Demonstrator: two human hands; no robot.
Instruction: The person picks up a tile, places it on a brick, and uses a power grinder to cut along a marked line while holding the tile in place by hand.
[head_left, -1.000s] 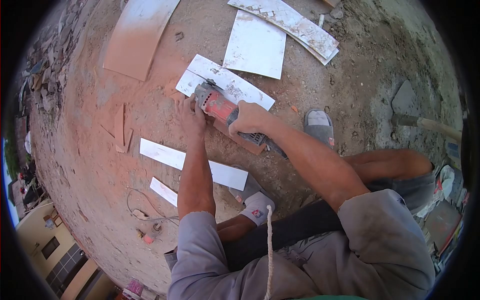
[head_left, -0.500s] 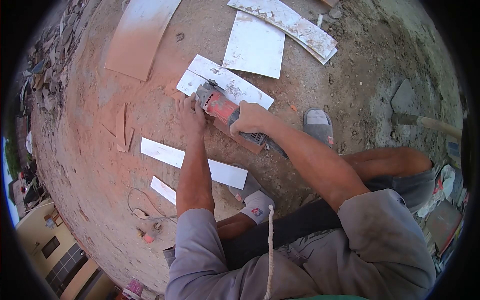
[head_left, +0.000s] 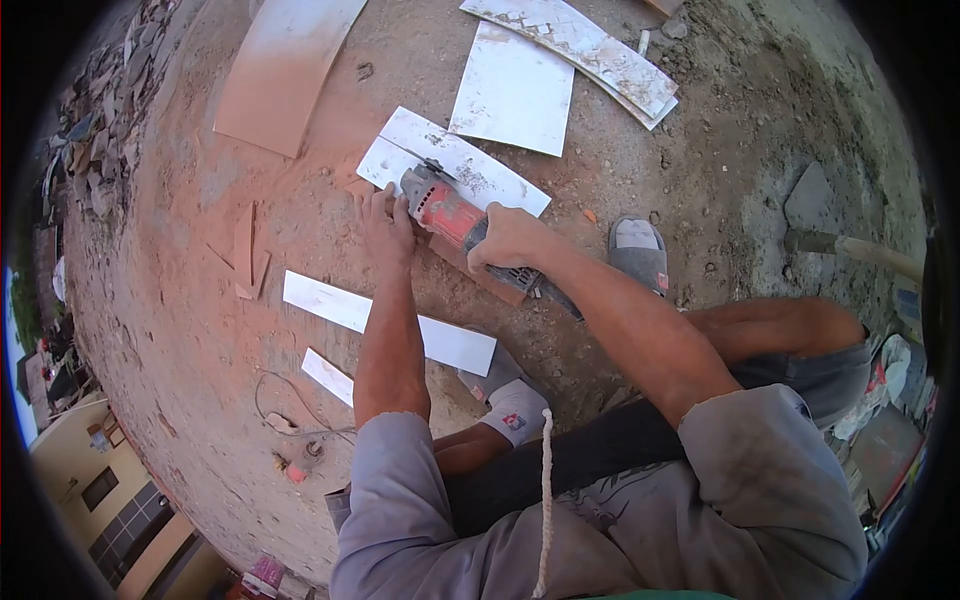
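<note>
My right hand is wrapped round the rear body of a red and grey angle grinder. The grinder's disc rests at a dark cut line across a white tile on the ground. At the tile's near left edge, beside the grinder head, is my left hand, its fingers bent; whether they press the tile or a piece under it is hard to tell. A reddish-brown piece lies beneath the grinder.
Another white tile touches the far side, with stained tile strips beyond. A dusty large tile lies upper left. White strips lie near my foot. A shovel is at right; a cord lies lower left.
The grinder and my right hand have shifted slightly right and down along the tile, and more of the cut line shows. The whole view has also shifted a little.
</note>
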